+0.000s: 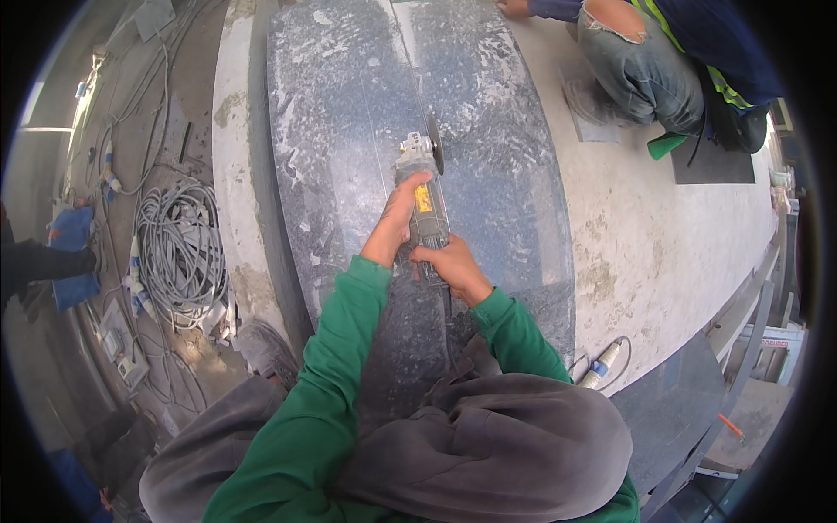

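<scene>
Both my hands hold an angle grinder (426, 207) with a dusty grey body and a yellow label. Near its metal head, my left hand (401, 209) is wrapped round the body. Farther back, my right hand (453, 268) grips the rear end. The thin cutting disc (435, 142) stands on edge at the right of the head, over a dark, dust-streaked slab (340, 113). A straight line (404, 35) runs along the slab away from the disc. Whether the disc touches the slab I cannot tell.
At the far right a person (641, 78) in torn jeans crouches, one hand (514, 8) by the slab's edge. A coiled grey cable (181, 253) lies on the left floor beyond a concrete ledge (235, 131). A cable connector (602, 364) rests right of my knee.
</scene>
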Demonstrator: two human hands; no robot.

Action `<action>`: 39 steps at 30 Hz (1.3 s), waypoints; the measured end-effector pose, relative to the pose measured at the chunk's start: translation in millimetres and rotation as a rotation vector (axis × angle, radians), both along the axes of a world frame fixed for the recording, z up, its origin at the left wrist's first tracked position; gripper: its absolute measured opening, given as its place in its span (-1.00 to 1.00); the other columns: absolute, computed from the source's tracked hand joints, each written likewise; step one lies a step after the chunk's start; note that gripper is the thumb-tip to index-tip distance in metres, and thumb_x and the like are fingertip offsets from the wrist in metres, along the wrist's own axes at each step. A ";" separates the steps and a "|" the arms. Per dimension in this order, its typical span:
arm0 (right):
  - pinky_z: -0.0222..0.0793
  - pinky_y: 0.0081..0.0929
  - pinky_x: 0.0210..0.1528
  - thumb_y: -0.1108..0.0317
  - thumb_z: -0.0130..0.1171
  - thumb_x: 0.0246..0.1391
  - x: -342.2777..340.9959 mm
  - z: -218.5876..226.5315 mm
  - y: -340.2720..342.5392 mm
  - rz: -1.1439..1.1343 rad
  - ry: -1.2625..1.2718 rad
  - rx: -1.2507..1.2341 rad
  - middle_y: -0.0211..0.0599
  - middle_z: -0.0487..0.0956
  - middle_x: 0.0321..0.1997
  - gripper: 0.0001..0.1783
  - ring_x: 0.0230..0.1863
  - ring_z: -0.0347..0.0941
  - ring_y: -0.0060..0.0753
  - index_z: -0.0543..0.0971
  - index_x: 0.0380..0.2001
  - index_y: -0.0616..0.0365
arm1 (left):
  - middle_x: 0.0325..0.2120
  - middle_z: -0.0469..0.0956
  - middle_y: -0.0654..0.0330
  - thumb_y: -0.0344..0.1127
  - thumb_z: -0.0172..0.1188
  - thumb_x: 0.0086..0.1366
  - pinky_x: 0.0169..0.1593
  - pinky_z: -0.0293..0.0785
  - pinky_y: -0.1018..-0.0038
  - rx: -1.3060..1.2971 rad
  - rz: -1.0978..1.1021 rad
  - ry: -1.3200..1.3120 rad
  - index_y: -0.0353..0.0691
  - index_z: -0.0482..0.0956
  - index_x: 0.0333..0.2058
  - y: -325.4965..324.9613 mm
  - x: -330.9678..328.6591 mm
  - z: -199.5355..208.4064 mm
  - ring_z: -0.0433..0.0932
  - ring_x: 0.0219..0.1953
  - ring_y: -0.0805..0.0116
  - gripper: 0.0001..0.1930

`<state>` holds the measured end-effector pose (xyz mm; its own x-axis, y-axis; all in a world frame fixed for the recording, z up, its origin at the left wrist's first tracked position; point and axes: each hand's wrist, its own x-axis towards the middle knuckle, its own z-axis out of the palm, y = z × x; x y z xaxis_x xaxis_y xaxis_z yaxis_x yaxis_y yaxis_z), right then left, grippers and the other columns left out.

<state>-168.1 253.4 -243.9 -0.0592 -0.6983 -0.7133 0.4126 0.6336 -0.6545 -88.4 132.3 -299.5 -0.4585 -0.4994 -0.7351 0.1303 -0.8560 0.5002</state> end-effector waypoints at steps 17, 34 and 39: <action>0.48 -0.42 -0.48 0.43 0.30 -0.07 -9.6 -2.9 -26.2 0.054 0.021 0.001 -0.22 0.61 -0.41 -0.69 -0.52 0.57 -0.38 0.54 -0.23 0.33 | -0.44 0.55 0.03 0.07 0.23 0.17 -0.39 0.62 0.20 -0.018 0.002 -0.005 -0.23 0.46 -0.17 -24.7 -8.0 -5.6 0.60 -0.48 0.15 -0.52; 0.52 -0.44 -0.44 0.54 0.31 -0.15 -1.9 5.7 1.9 -0.008 -0.025 0.028 -0.19 0.61 -0.29 -0.62 -0.37 0.57 -0.40 0.56 -0.17 0.36 | -0.42 0.54 0.03 0.05 0.21 0.19 -0.40 0.63 0.20 -0.008 -0.014 -0.013 -0.27 0.44 -0.10 2.9 1.1 5.1 0.60 -0.47 0.15 -0.50; 0.50 -0.44 -0.44 0.51 0.31 -0.09 -0.7 4.5 3.9 -0.009 0.003 0.010 -0.24 0.60 -0.35 -0.64 -0.49 0.55 -0.40 0.52 -0.16 0.32 | -0.39 0.54 0.02 0.08 0.22 0.17 -0.40 0.63 0.18 -0.017 -0.019 -0.018 -0.26 0.45 -0.10 4.7 0.1 4.9 0.61 -0.45 0.14 -0.47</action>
<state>-168.9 257.3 -239.4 -0.0676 -0.6907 -0.7200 0.4161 0.6363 -0.6496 -88.3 137.0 -294.6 -0.4551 -0.5031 -0.7347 0.1053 -0.8497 0.5166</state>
